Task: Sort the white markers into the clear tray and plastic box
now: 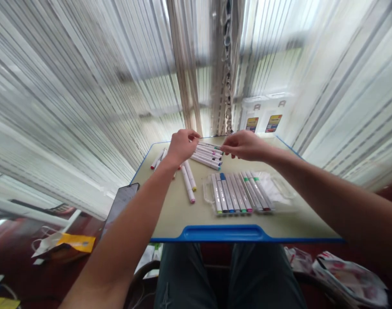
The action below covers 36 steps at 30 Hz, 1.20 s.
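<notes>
White markers (207,155) lie in a row near the far edge of the cream table, their coloured ends toward the right. My left hand (183,146) is at their left ends, fingers curled and touching them. My right hand (242,145) is at their right ends, thumb and fingers pinched at a marker with a green end. Nearer me, a clear plastic case (208,195) holds several markers side by side. Two loose markers (188,182) lie left of the case, and a few more (159,159) lie at the far left, partly behind my left arm.
The cream table (170,219) has a blue rim with a shallow tray (223,233) at the front. A phone (121,199) rests at its left edge. White boxes (262,116) and string curtains (144,77) stand behind. Bags (350,279) lie on the floor.
</notes>
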Each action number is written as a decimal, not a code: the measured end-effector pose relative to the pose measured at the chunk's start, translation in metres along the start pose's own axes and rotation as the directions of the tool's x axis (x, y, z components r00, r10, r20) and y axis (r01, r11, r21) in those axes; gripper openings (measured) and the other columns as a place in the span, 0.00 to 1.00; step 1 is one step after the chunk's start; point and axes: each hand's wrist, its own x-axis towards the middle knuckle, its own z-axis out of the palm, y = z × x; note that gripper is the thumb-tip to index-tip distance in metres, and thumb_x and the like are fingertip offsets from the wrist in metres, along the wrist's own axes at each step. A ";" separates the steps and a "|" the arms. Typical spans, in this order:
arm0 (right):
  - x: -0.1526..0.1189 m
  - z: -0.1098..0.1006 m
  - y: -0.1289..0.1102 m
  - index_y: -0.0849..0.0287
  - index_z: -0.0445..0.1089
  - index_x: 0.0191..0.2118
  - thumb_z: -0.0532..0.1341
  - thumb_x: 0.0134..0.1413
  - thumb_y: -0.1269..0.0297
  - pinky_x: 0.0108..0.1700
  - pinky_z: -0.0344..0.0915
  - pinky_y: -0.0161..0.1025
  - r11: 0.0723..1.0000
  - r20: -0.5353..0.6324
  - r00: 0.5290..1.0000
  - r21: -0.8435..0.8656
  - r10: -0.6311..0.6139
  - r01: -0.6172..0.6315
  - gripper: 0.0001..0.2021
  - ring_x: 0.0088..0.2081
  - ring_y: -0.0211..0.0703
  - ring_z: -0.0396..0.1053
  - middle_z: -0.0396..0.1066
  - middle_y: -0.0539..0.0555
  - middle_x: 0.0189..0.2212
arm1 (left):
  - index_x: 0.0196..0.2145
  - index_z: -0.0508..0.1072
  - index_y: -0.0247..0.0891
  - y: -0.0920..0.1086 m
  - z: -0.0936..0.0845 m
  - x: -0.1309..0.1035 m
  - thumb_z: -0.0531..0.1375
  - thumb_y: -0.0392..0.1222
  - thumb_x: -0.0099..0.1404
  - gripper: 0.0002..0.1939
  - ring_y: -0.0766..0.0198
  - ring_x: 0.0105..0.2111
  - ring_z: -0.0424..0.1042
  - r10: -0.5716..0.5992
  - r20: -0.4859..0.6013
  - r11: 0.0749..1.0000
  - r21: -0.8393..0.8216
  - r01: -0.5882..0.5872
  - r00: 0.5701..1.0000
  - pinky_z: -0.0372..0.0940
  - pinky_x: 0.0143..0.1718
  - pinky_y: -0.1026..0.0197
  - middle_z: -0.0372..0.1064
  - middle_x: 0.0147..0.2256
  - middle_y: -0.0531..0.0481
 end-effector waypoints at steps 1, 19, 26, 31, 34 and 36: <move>0.001 0.005 -0.005 0.62 0.78 0.29 0.64 0.56 0.59 0.24 0.63 0.35 0.999 -0.038 0.999 -0.009 -0.034 0.034 0.12 0.22 0.37 0.70 0.75 0.53 0.21 | 0.38 0.83 0.37 -0.001 -0.003 -0.002 0.61 0.36 0.63 0.10 0.62 0.34 0.77 -0.009 -0.017 1.000 -0.001 0.009 1.000 0.69 0.44 0.61 0.81 0.34 0.47; -0.011 0.019 0.032 0.62 0.79 0.29 0.61 0.58 0.65 0.30 0.58 0.38 0.946 -0.247 0.952 -0.309 -0.180 0.099 0.11 0.24 0.41 0.69 0.76 0.55 0.22 | 0.39 0.81 0.36 -0.032 0.011 -0.036 0.57 0.38 0.67 0.12 0.56 0.37 0.78 0.051 -0.008 0.980 0.191 -0.049 0.999 0.69 0.46 0.55 0.81 0.37 0.44; -0.010 0.031 0.037 0.60 0.81 0.32 0.61 0.57 0.68 0.35 0.61 0.36 0.950 -0.060 0.984 -0.275 -0.169 0.147 0.10 0.29 0.42 0.73 0.80 0.55 0.28 | 0.45 0.81 0.36 -0.017 0.040 -0.039 0.59 0.39 0.69 0.13 0.52 0.50 0.74 0.236 0.215 0.951 0.152 -0.271 0.948 0.64 0.59 0.50 0.79 0.46 0.43; -0.010 0.038 0.039 0.60 0.83 0.36 0.61 0.58 0.70 0.37 0.62 0.36 0.954 -0.002 0.974 -0.204 -0.225 0.219 0.10 0.33 0.44 0.75 0.82 0.56 0.33 | 0.45 0.81 0.34 -0.011 0.043 -0.037 0.56 0.38 0.71 0.13 0.52 0.49 0.74 0.265 0.311 0.938 0.137 -0.319 0.913 0.66 0.56 0.51 0.78 0.44 0.40; -0.009 0.040 0.041 0.60 0.83 0.36 0.62 0.60 0.67 0.36 0.62 0.36 0.947 0.009 0.969 -0.210 -0.247 0.243 0.10 0.32 0.44 0.74 0.81 0.58 0.32 | 0.39 0.81 0.35 -0.008 0.041 -0.037 0.56 0.39 0.71 0.13 0.54 0.44 0.75 0.245 0.327 0.940 0.153 -0.306 0.913 0.68 0.51 0.53 0.78 0.40 0.41; -0.008 0.041 0.042 0.60 0.83 0.36 0.63 0.60 0.63 0.35 0.61 0.36 0.947 0.005 0.972 -0.224 -0.234 0.229 0.11 0.31 0.44 0.72 0.81 0.58 0.31 | 0.35 0.81 0.36 -0.006 0.040 -0.037 0.56 0.39 0.71 0.13 0.54 0.42 0.75 0.237 0.331 0.940 0.161 -0.301 0.914 0.69 0.49 0.54 0.77 0.37 0.42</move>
